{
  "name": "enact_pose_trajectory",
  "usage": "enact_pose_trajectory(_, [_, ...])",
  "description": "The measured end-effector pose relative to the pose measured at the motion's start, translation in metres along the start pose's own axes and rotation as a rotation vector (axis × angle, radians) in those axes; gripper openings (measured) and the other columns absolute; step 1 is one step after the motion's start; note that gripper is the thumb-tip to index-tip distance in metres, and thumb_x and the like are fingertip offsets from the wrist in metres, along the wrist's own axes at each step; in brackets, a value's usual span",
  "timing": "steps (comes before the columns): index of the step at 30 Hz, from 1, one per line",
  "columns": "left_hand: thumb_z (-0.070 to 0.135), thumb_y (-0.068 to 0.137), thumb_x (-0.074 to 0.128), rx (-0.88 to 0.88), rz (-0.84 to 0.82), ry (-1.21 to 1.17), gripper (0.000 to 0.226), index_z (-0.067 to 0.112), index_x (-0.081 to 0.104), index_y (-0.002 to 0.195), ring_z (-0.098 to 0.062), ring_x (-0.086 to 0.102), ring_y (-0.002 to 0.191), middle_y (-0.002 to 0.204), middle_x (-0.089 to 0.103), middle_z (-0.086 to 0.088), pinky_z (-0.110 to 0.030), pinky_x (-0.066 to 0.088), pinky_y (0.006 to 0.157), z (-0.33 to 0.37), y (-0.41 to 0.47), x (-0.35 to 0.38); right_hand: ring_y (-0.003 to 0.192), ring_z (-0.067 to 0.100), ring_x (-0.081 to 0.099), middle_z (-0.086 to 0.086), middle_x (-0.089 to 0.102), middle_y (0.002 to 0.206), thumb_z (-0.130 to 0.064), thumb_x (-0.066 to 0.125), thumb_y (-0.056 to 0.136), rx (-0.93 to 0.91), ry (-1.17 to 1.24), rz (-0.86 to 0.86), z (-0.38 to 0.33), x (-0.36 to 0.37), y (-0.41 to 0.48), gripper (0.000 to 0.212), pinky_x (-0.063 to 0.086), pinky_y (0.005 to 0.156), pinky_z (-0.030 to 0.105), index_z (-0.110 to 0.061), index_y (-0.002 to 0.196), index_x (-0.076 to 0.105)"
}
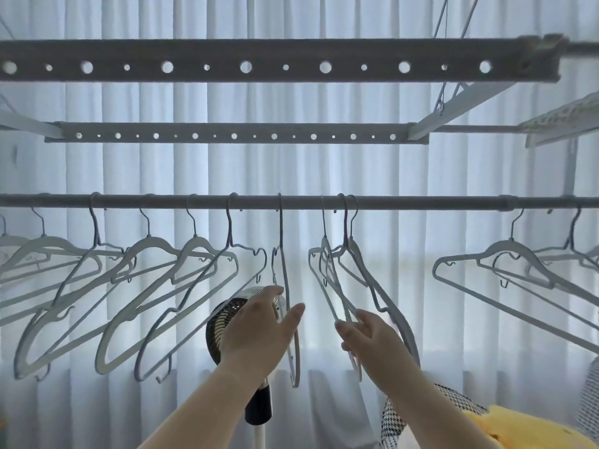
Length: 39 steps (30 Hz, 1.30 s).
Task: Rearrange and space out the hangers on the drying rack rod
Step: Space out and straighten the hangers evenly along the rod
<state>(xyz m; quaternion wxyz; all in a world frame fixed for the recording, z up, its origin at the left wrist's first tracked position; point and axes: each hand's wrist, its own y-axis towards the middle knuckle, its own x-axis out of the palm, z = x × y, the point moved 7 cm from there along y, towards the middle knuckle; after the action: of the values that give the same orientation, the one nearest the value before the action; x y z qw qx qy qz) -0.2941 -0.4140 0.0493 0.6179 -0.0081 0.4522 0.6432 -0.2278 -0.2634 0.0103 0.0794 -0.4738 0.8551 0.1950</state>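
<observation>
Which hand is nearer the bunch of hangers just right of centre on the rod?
Right. The right hand grips the bunched hangers at their lower end; the left hand is across a gap to their left, at the single hanger.

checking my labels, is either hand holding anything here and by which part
Each hand holds a hanger by its lower arm: the left hand pinches the edge-on hanger, the right hand grips a hanger from the bunch.
</observation>
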Motion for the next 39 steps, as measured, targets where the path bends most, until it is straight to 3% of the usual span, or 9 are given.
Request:
enact_pose_trajectory(5, [0.04, 0.087, 0.051, 0.106, 0.047, -0.057, 0.039, 0.024, 0.05, 0.123, -0.012, 0.045, 0.093, 0.094, 0.042, 0.008, -0.024, 0.036, 0.079, 0.009, 0.002, -0.002, 0.104, 0.007, 0.053, -0.012, 0.051, 0.126, -0.024, 0.049, 0.092, -0.137, -0.218, 0.036, -0.018, -0.01, -0.037, 0.046, 0.038, 0.095, 0.021, -0.023, 0.135, 0.036])
enact_pose_trajectory(7, [0.035, 0.087, 0.054, 0.182, 0.063, -0.103, 0.034, 0.022, 0.055, 0.119, -0.011, 0.044, 0.093, 0.092, 0.041, 0.01, -0.024, 0.036, 0.081, 0.014, -0.001, -0.003, 0.081, 0.007, 0.06, -0.014, 0.064, 0.093, -0.016, 0.051, 0.089, -0.216, -0.21, 0.072, -0.031, -0.019, -0.052, 0.026, 0.047, 0.084, 0.021, -0.032, 0.108, 0.053])
enact_pose_trajectory(10, [0.026, 0.087, 0.056, 0.27, 0.068, -0.172, 0.025, 0.02, 0.062, 0.11, -0.014, 0.05, 0.102, 0.095, 0.046, 0.012, -0.028, 0.039, 0.093, 0.022, -0.007, -0.002, 0.057, 0.009, 0.056, 0.001, 0.068, 0.067, -0.005, 0.053, 0.083, -0.352, -0.101, 0.248, -0.046, -0.045, -0.065, 0.033, 0.049, 0.065, 0.02, -0.037, 0.073, 0.056])
enact_pose_trajectory(12, [0.024, 0.087, 0.057, 0.297, 0.059, -0.195, 0.021, 0.02, 0.065, 0.105, -0.011, 0.049, 0.102, 0.095, 0.048, 0.015, -0.026, 0.036, 0.094, 0.025, -0.009, 0.0, 0.053, 0.008, 0.052, 0.001, 0.062, 0.057, -0.003, 0.054, 0.082, -0.409, -0.018, 0.405, -0.05, -0.064, -0.061, 0.034, 0.044, 0.055, 0.011, -0.035, 0.071, 0.057])
enact_pose_trajectory(14, [0.023, 0.087, 0.057, 0.316, 0.04, -0.213, 0.018, 0.02, 0.066, 0.102, -0.006, 0.046, 0.1, 0.094, 0.05, 0.017, -0.022, 0.033, 0.091, 0.029, -0.012, 0.002, 0.061, 0.002, 0.054, -0.002, 0.063, 0.077, -0.003, 0.055, 0.084, -0.365, 0.018, 0.439, -0.043, -0.07, -0.045, 0.025, 0.041, 0.057, 0.006, -0.028, 0.082, 0.059])
enact_pose_trajectory(18, [0.027, 0.088, 0.055, 0.301, -0.018, -0.229, 0.009, 0.032, 0.062, 0.091, 0.001, 0.043, 0.094, 0.082, 0.046, 0.031, -0.014, 0.026, 0.082, 0.037, -0.018, 0.008, 0.095, 0.016, 0.052, 0.002, 0.053, 0.116, -0.019, 0.053, 0.09, -0.015, 0.13, 0.177, 0.006, -0.055, 0.01, 0.038, 0.039, 0.084, 0.026, -0.009, 0.126, 0.047])
enact_pose_trajectory(27, [0.029, 0.086, 0.058, 0.111, -0.013, -0.288, 0.021, 0.044, 0.048, 0.075, 0.008, 0.053, 0.087, 0.083, 0.057, 0.025, -0.014, 0.04, 0.078, 0.047, -0.037, 0.038, 0.046, 0.013, 0.043, -0.002, 0.055, 0.049, -0.01, 0.053, 0.088, 0.138, 0.462, -0.305, 0.032, -0.03, 0.043, 0.015, 0.036, 0.051, 0.02, -0.008, 0.077, 0.062])
enact_pose_trajectory(33, [0.032, 0.084, 0.059, -0.085, 0.21, -0.236, 0.04, 0.026, 0.048, 0.122, -0.01, 0.053, 0.104, 0.119, 0.049, 0.009, -0.024, 0.039, 0.084, 0.048, -0.055, 0.053, 0.042, 0.01, 0.045, -0.003, 0.059, 0.058, -0.009, 0.048, 0.088, 0.056, 0.38, -0.323, 0.033, -0.041, 0.046, 0.017, 0.034, 0.05, 0.02, -0.011, 0.073, 0.056])
enact_pose_trajectory(39, [0.032, 0.089, 0.053, -0.263, 0.189, -0.351, 0.04, 0.022, 0.043, 0.127, -0.003, 0.055, 0.077, 0.091, 0.055, 0.015, -0.017, 0.041, 0.063, 0.046, -0.057, 0.072, 0.04, 0.012, 0.034, -0.002, 0.045, 0.047, -0.009, 0.048, 0.088, 0.006, 0.38, -0.284, 0.037, -0.07, 0.052, 0.019, 0.031, 0.045, 0.019, -0.008, 0.071, 0.055])
